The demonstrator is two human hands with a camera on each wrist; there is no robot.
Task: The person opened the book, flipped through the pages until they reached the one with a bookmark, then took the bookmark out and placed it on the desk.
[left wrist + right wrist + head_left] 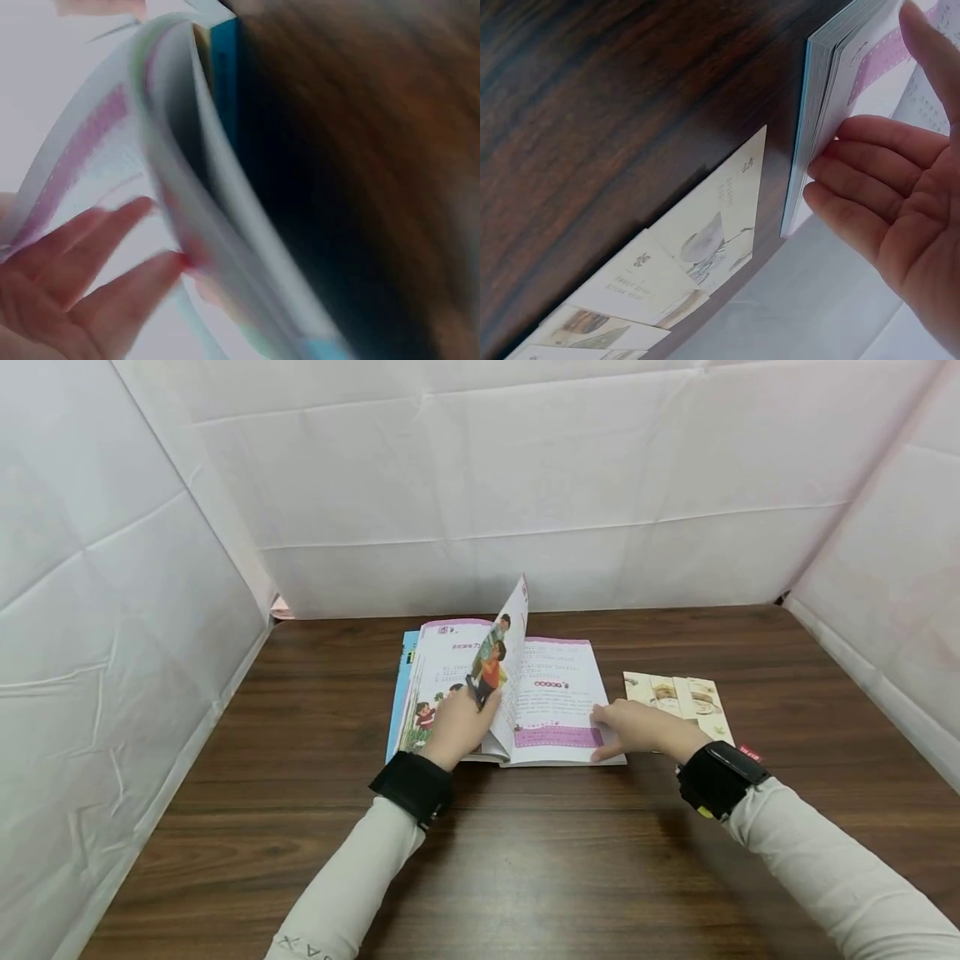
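An open picture book (557,703) lies on the brown wooden table (525,860). My left hand (459,727) is at the book's lower middle, its straight fingers (82,262) against a page (506,639) that stands upright over the spine. The left wrist view is blurred and shows curved pages (97,150) and the blue cover (225,82). My right hand (637,728) rests on the lower right corner of the right page. Its fingers (870,180) touch the edge of the page stack (817,112) and the thumb lies on top.
Illustrated paper cards (684,697) (697,247) lie fanned on the table just right of the book, behind my right hand. White sheet walls (525,485) close off the table at the back and both sides. Bare wood stretches between the book and the near edge.
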